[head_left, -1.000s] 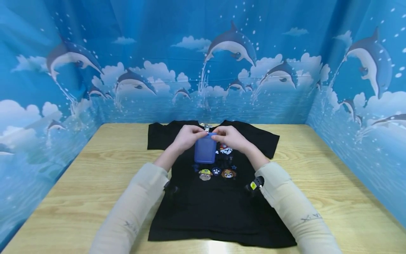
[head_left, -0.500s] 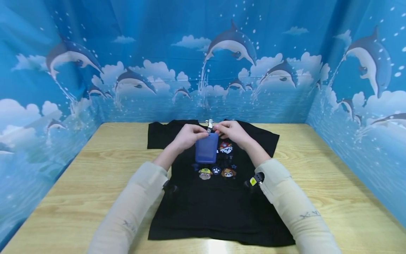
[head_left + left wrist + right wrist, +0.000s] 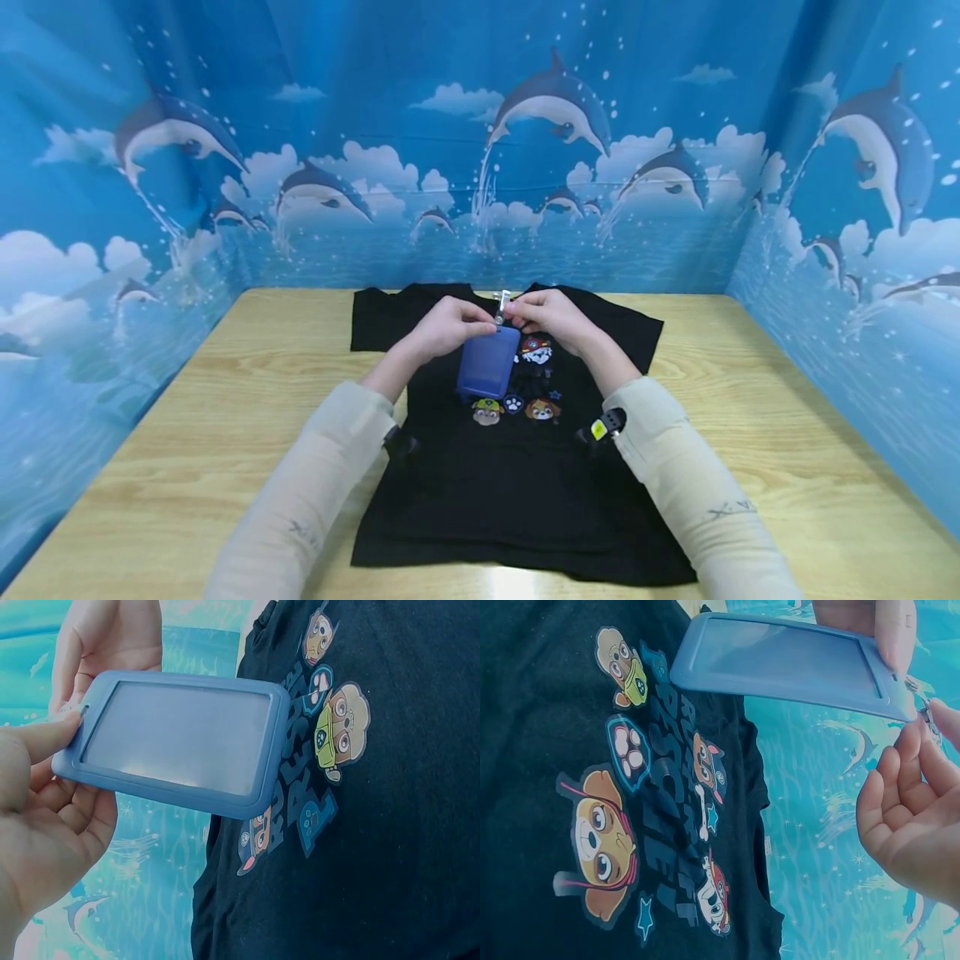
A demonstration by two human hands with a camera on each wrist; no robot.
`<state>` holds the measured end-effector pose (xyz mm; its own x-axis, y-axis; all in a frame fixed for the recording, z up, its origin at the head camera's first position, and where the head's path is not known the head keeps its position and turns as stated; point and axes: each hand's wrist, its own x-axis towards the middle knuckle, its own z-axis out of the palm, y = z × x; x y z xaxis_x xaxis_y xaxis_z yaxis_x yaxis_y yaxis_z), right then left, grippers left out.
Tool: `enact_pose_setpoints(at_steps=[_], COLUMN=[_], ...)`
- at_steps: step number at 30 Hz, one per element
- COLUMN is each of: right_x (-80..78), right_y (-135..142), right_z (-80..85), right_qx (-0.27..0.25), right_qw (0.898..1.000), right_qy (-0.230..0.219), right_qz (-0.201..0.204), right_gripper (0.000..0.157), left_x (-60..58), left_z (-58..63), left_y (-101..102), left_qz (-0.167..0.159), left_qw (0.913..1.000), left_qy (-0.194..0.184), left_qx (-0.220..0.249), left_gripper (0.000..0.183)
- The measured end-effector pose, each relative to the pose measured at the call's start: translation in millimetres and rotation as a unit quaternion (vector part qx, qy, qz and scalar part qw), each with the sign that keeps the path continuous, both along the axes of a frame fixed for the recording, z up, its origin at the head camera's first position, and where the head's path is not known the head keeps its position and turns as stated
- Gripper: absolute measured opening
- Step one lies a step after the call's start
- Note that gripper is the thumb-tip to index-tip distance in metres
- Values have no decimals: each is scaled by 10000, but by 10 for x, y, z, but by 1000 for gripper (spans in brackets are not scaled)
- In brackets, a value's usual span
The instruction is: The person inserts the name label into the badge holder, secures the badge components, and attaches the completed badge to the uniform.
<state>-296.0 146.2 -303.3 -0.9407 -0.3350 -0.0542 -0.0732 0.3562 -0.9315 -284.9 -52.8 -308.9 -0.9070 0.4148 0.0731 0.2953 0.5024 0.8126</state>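
Pinching blue badge holder [image 3: 487, 367] by top edge w/ L hand [image 3: 444, 327] at ctr. of frame, over blk. T-shirt [image 3: 487, 508], and metal clip [image 3: 502, 308] just above w/ R hand [image 3: 553, 317], prob. mid-adj. of clip, next likely needing steady L hold, fine R turn.

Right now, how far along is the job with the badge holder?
Already done: the black shirt lies spread on the table. In hand: the left hand pinches the blue badge holder near its top, while the right hand pinches its metal clip. Apparently remaining: fastening the clip, which looks unattached to the shirt.
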Motion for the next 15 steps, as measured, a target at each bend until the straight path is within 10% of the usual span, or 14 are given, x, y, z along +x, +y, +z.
enact_pose_setpoints(at_steps=[15], right_x=[-3], right_y=[-9], right_z=[-6], right_qx=[-341], right_qw=[9981], right_qy=[-368], right_qz=[343], right_gripper=[19], left_x=[-8], left_z=[-28], left_y=[-38], left_qz=[-314], left_qw=[9984], left_qy=[184], left_qx=[-428], left_gripper=[22])
